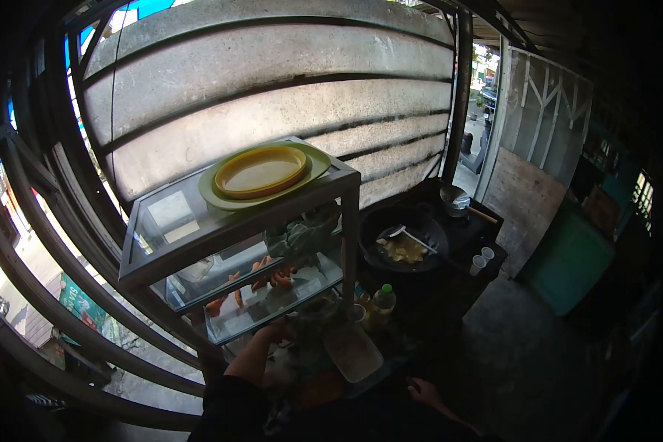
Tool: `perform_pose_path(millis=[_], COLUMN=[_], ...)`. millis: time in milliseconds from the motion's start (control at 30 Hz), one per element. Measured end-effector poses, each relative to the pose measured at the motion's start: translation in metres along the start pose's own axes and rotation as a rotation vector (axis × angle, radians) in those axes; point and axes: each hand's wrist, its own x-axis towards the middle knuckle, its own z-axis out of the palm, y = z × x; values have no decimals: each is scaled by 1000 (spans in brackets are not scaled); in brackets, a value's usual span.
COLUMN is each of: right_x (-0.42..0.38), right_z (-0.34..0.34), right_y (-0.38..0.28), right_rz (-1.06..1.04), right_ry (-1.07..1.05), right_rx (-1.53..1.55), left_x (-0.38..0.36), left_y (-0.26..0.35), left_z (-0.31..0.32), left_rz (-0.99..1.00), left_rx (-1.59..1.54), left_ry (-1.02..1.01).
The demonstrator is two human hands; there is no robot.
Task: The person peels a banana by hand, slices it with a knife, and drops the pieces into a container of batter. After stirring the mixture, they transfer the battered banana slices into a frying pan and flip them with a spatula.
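My left hand (275,334) reaches in under the lower shelf of the glass display case (243,269); its fingers are lost in shadow. Lower right, my right hand (424,390) hangs beside the dark counter, its fingers too dim to read clearly. Between the hands lies a pale rectangular tray (353,352). Behind the tray stands a bottle with a green cap (384,298), next to a small cup (358,314). Orange-red items (272,276) and leafy greens (302,236) sit inside the case.
Yellow and green oval plates (261,171) rest on top of the case. A black wok (404,239) holds frying food and a ladle on the stove. Two clear cups (481,261) stand at the stove's right edge, and a metal bowl (455,200) sits behind.
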Motion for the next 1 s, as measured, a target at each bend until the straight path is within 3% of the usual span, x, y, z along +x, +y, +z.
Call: perform_pose_path(millis=[67,100,133,200,267,300,367,400,467,500,567,700,767,1000], right_x=[5,7,9,12,14,16,23,31,46,54,72,102,112,121], right_z=[-3,-1,4,4,2,-1,-3,0,4,2,-4,-18,-27,-84], right_y=[-16,-16,-15,-23,-42,-51,-69,-73,-77,-89,-129,-188,-211,-272], right_rz=[23,28,-5,-29,-38,-36,-19,-20,65,64,-7,-149,-343,-260], right_ry=[21,-26,6,20,67,49,48,43,-10,-9,-89,-89,-91,-363], right_rx=[6,2,33,62,134,129,225,227,362,360,650,638,551,977], left_x=[53,33,4,-30,-85,-86,-89,-90,-92,-97,-105,-115,-150,-147], left_y=[-65,-59,-33,-20,22,24,27,32,47,54,67,84,121,102], left_z=[15,24,22,18,9,12,18,22,32,35,40,49,56,78], left_rz=[298,209,122,181,165,154,414,410,491,493,519,582,394,700], left_rx=[538,585,638,668,102,87,-806,-807,-1374,-1375,-1432,-1558,-1758,-1415], left_ry=[357,406,450,296,144,141,16,21,-98,-99,-80,-214,131,74])
